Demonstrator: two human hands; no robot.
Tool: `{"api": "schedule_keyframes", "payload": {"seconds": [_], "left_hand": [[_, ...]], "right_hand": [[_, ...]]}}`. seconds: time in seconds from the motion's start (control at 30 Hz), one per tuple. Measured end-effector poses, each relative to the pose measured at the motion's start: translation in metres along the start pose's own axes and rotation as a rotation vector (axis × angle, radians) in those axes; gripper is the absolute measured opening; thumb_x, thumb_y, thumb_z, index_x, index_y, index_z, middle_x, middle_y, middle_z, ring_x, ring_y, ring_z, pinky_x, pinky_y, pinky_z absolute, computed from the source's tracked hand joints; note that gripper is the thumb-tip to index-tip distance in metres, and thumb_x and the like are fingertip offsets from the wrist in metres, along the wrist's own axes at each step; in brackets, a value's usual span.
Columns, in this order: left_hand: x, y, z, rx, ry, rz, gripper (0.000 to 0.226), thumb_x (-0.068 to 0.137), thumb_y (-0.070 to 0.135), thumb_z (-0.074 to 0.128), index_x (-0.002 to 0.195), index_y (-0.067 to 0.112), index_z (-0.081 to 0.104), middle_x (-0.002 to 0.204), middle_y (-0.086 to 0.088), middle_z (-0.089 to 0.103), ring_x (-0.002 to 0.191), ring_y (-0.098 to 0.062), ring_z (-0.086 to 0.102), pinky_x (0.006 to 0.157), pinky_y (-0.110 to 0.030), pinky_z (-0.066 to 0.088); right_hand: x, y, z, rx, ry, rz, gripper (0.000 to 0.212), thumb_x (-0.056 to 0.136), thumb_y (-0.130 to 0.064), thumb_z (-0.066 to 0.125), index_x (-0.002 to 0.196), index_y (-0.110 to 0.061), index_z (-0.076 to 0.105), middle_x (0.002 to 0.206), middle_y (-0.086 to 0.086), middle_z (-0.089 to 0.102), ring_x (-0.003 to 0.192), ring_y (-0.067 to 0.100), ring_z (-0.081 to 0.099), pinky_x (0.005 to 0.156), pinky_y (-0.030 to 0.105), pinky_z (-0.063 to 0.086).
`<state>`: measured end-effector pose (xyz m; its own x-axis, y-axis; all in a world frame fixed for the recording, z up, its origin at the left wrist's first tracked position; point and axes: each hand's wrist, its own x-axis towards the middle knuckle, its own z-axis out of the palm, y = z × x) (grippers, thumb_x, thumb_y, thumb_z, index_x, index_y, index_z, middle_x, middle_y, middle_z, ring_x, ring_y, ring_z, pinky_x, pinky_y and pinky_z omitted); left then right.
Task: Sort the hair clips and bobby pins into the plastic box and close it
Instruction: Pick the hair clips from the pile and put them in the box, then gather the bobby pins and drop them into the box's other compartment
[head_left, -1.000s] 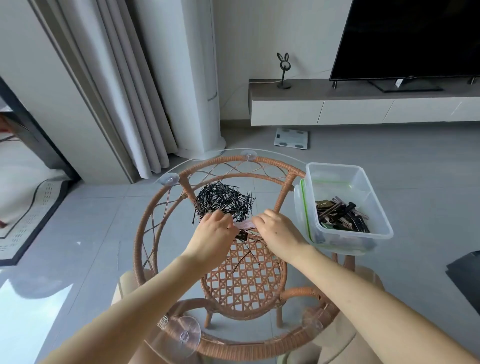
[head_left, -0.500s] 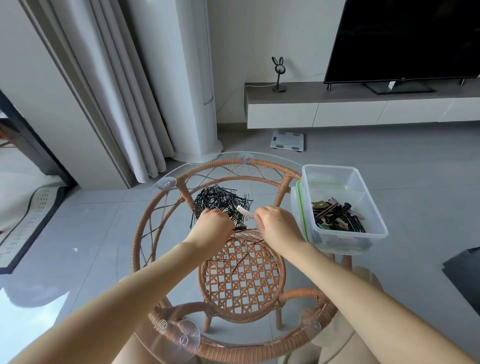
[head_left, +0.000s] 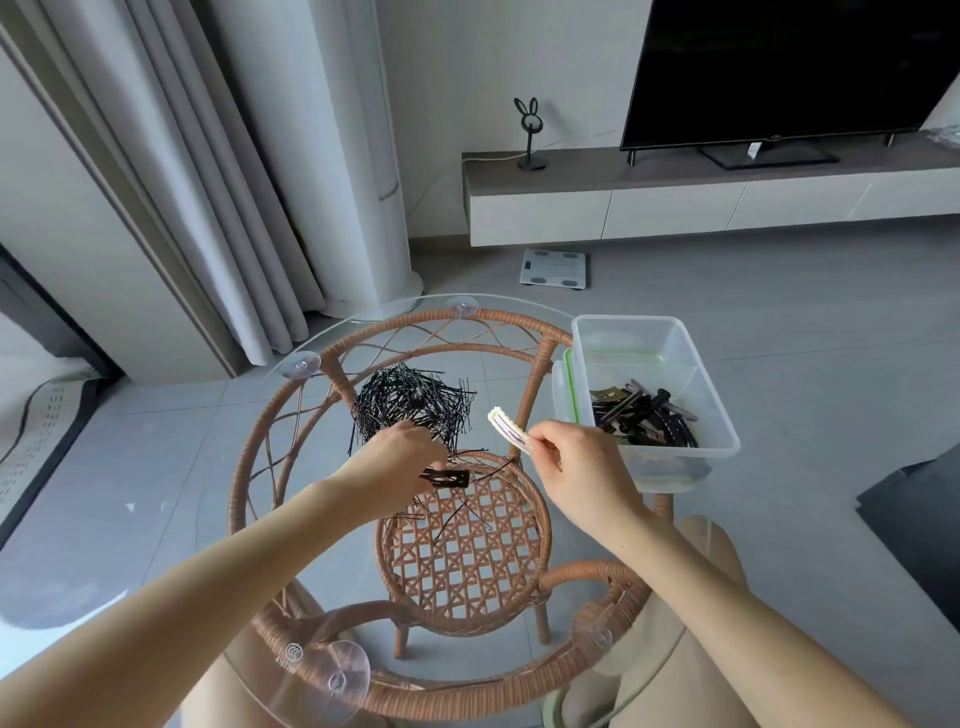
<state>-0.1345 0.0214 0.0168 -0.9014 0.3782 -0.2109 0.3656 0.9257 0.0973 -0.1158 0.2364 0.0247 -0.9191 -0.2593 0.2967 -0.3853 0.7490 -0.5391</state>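
Note:
My right hand (head_left: 576, 467) pinches a pale snap hair clip (head_left: 508, 429) and holds it above the glass tabletop, just left of the clear plastic box (head_left: 722, 415). The box holds several dark hair clips (head_left: 644, 415). A green-rimmed lid (head_left: 563, 395) leans against the box's left side. My left hand (head_left: 395, 462) pinches a black snap clip (head_left: 448, 478) at the near edge of a black pile of bobby pins (head_left: 415, 405). A few loose pins (head_left: 462, 512) lie on the glass nearer to me.
The round glass top rests on a wicker table frame (head_left: 249, 457) with suction cups (head_left: 304, 364). Behind it stand a curtain (head_left: 208, 208), a white column, a floor scale (head_left: 553, 267) and a TV cabinet (head_left: 675, 208). A dark object (head_left: 914, 514) lies on the floor at right.
My right hand lifted the pale clip out of the pile and carried it right, toward the box. My left hand stayed at the pile and now holds a black clip.

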Motion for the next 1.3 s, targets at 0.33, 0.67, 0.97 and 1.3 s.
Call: {"api": "schedule_keyframes", "payload": {"seconds": [0.33, 0.67, 0.97, 1.3], "left_hand": [[0.003, 0.013, -0.016, -0.159, 0.073, -0.093, 0.010, 0.086, 0.020, 0.061, 0.090, 0.012, 0.065, 0.088, -0.001, 0.063, 0.078, -0.017, 0.054, 0.070, -0.030, 0.048], [0.062, 0.115, -0.067, -0.519, 0.479, 0.146, 0.009, 0.081, 0.011, 0.062, 0.083, 0.007, 0.070, 0.080, -0.008, 0.071, 0.075, -0.025, 0.063, 0.070, -0.037, 0.054], [0.065, 0.040, -0.048, -0.363, 0.612, -0.051, 0.023, 0.088, 0.013, 0.056, 0.105, 0.015, 0.069, 0.120, -0.005, 0.065, 0.111, -0.025, 0.059, 0.096, -0.035, 0.046], [0.036, -0.103, -0.001, -0.350, 0.410, -0.477, 0.056, 0.087, 0.055, 0.029, 0.133, 0.029, 0.048, 0.150, -0.003, 0.035, 0.140, -0.028, 0.027, 0.114, -0.048, 0.016]], "right_hand": [[-0.012, 0.002, -0.006, 0.018, 0.049, -0.012, 0.012, 0.087, -0.008, 0.058, 0.081, -0.006, 0.068, 0.061, 0.002, 0.065, 0.044, 0.000, 0.041, 0.040, 0.005, 0.030], [-0.011, 0.064, -0.086, -0.309, 0.270, 0.313, 0.014, 0.084, -0.006, 0.055, 0.076, -0.005, 0.067, 0.062, 0.014, 0.065, 0.060, 0.037, 0.056, 0.052, 0.030, 0.033], [0.001, 0.016, -0.059, -0.085, 0.395, 0.059, 0.030, 0.091, -0.016, 0.042, 0.094, -0.003, 0.068, 0.090, 0.010, 0.071, 0.082, 0.022, 0.064, 0.076, 0.014, 0.039], [0.033, -0.004, 0.091, 0.018, 0.037, 0.283, 0.053, 0.096, -0.035, 0.035, 0.138, -0.002, 0.034, 0.148, 0.017, 0.032, 0.140, 0.028, 0.024, 0.118, 0.043, 0.018]]}}
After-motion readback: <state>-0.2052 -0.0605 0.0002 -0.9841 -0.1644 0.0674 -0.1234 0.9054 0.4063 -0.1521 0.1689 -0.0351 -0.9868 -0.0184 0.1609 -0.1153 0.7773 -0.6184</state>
